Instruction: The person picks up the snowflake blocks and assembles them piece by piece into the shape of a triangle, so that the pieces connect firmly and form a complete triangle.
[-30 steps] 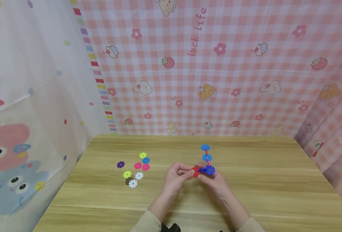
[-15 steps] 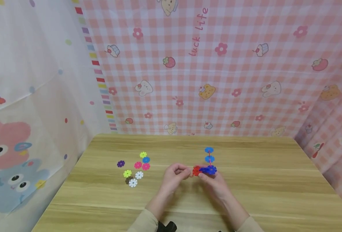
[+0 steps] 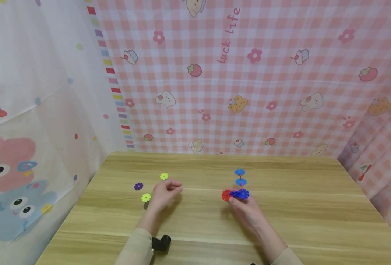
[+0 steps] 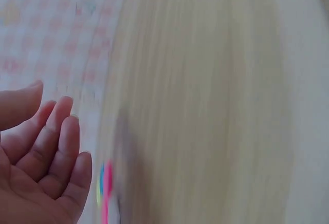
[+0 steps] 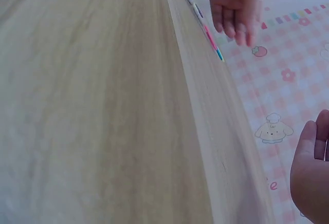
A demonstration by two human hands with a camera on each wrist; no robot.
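My right hand (image 3: 248, 211) grips a chain of interlocking notched discs between thumb and fingers. In the chain are a red disc (image 3: 226, 195) at the left end, dark blue discs (image 3: 243, 194), and a branch with light blue discs (image 3: 240, 182) joined by thin pink and red ones seen edge-on. My left hand (image 3: 165, 193) hovers over the loose discs, holding nothing; its loosely bent fingers (image 4: 68, 139) show in the left wrist view. Beneath it, the pink, blue and white loose discs are mostly hidden. The right wrist view shows only part of the right hand, without the chain.
Around the left hand lie a purple disc (image 3: 138, 186), a yellow-green disc (image 3: 164, 176), another yellow-green disc (image 3: 145, 197) and a partly covered brown disc (image 3: 146, 205). The wooden table (image 3: 298, 213) meets a pink checked cloth (image 3: 265, 81) at its back edge.
My left hand has let go of the red disc and moved left to above the loose discs. The right hand still holds the chain, nearly in place.
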